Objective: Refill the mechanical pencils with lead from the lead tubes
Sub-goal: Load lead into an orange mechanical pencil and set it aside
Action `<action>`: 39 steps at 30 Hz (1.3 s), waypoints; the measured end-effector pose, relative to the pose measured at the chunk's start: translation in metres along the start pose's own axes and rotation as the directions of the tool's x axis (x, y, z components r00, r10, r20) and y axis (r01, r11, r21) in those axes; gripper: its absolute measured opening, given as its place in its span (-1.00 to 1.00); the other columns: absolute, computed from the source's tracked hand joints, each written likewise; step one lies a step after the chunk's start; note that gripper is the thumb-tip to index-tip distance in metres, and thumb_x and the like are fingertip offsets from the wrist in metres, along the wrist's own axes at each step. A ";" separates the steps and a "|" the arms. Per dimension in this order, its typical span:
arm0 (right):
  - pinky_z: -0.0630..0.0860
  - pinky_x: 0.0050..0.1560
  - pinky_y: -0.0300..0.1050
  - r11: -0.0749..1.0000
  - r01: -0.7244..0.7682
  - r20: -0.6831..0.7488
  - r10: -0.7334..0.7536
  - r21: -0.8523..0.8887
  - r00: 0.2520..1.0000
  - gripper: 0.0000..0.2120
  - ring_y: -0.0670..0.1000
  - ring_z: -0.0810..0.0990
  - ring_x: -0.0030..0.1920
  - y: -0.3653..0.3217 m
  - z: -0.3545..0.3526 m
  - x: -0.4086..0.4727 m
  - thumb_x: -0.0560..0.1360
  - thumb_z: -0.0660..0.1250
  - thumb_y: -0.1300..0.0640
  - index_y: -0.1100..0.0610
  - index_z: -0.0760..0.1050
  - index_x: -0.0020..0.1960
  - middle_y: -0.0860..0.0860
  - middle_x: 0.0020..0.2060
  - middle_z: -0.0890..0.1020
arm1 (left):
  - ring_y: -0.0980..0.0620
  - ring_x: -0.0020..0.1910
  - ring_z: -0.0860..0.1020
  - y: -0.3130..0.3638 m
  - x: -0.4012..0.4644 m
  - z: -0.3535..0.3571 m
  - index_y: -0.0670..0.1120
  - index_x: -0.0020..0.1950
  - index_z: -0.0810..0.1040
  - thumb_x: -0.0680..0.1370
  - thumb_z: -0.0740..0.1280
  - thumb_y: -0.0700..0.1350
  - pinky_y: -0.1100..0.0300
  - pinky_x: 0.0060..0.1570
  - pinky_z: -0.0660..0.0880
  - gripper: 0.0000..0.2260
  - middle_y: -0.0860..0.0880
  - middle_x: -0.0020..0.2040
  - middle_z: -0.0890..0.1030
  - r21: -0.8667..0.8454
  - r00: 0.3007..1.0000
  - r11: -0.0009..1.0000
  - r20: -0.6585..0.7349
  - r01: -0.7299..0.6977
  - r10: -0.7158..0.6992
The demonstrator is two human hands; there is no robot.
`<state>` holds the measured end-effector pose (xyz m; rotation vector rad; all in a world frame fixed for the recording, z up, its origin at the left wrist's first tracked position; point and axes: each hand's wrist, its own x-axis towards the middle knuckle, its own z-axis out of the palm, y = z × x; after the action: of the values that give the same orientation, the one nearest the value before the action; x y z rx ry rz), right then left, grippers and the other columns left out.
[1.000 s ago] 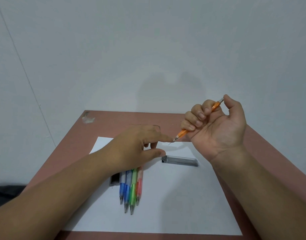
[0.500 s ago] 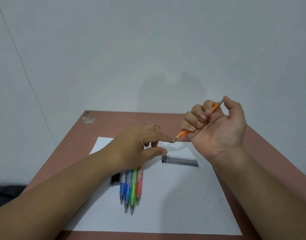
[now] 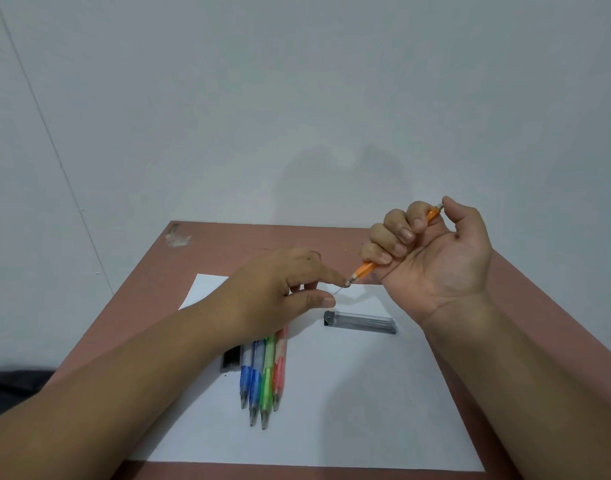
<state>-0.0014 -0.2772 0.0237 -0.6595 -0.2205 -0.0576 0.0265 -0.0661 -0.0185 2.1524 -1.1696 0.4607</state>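
Since a second ago more thin grey lead (image 3: 338, 291) shows; my right hand (image 3: 432, 261) fist-grips the orange plastic mechanical pencil (image 3: 364, 268) above the white paper sheet (image 3: 349, 393), left hand (image 3: 279, 289) loose-fingered at its tip: I'd click gently.

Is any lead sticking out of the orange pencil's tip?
Yes, out. A thin dark lead juts from the tip of the orange pencil gripped in the right hand, beside the left hand's forefinger.

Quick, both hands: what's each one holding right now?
Left hand: fingers loosely extended, index fingertip at the orange pencil's tip, gripping nothing visible.
Right hand: fist curled round the orange pencil, thumb on its end.
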 end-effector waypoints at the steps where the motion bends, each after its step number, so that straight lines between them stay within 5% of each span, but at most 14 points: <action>1: 0.23 -0.34 -0.13 1.000 0.001 -0.001 -0.001 0.001 1.000 -0.56 0.02 0.18 -0.42 0.000 0.000 0.000 0.58 0.04 -0.08 0.14 0.28 -0.38 0.03 -0.41 0.26 | 0.27 -0.13 0.47 0.000 0.000 0.000 0.18 0.18 0.66 0.54 0.41 0.04 0.46 -0.13 0.34 -0.78 0.31 -0.19 0.48 0.002 1.000 1.000 -0.004 -0.001 0.001; 6: 0.24 -0.35 -0.13 1.000 -0.005 -0.001 0.005 0.007 1.000 -0.58 0.02 0.18 -0.42 0.001 0.000 0.000 0.58 0.05 -0.08 0.14 0.28 -0.37 0.03 -0.41 0.26 | 0.35 -0.11 0.44 0.001 0.001 0.000 0.12 0.17 0.68 0.53 0.42 0.01 0.49 -0.10 0.33 -0.78 0.36 -0.17 0.48 0.011 1.000 1.000 -0.017 -0.010 0.011; 20: 0.26 -0.37 -0.12 0.999 -0.023 0.021 0.023 0.033 1.000 -0.60 0.02 0.20 -0.43 0.004 0.001 -0.001 0.56 0.06 -0.08 0.13 0.28 -0.36 0.02 -0.41 0.26 | 0.14 -0.18 0.48 0.005 0.002 0.000 0.07 0.05 0.73 0.50 0.45 0.01 0.19 -0.19 0.45 -0.84 0.20 -0.19 0.48 -0.021 0.997 0.999 -0.067 0.025 -0.026; 31: 0.25 -0.37 -0.13 0.998 -0.043 0.035 0.042 0.050 0.999 -0.63 0.01 0.20 -0.44 0.007 0.003 -0.002 0.52 0.12 -0.08 0.13 0.29 -0.37 0.01 -0.41 0.26 | 0.20 -0.14 0.49 0.005 0.003 0.000 0.19 0.10 0.58 0.51 0.37 0.13 0.35 -0.19 0.38 -0.82 0.30 -0.12 0.49 -0.057 0.996 0.998 -0.093 0.001 -0.006; 39: 0.25 -0.38 -0.13 0.996 -0.051 0.029 0.049 0.078 0.998 -0.61 0.01 0.21 -0.45 0.008 0.004 -0.003 0.51 0.14 -0.11 0.13 0.29 -0.37 0.01 -0.42 0.26 | 0.21 -0.15 0.47 0.003 0.004 0.001 0.20 0.08 0.55 0.52 0.36 0.13 0.28 -0.20 0.41 -0.84 0.36 -0.13 0.47 -0.020 0.991 0.999 -0.129 -0.030 0.027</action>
<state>-0.0042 -0.2688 0.0212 -0.5870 -0.2306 0.0082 0.0262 -0.0703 -0.0165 2.0575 -1.1298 0.5870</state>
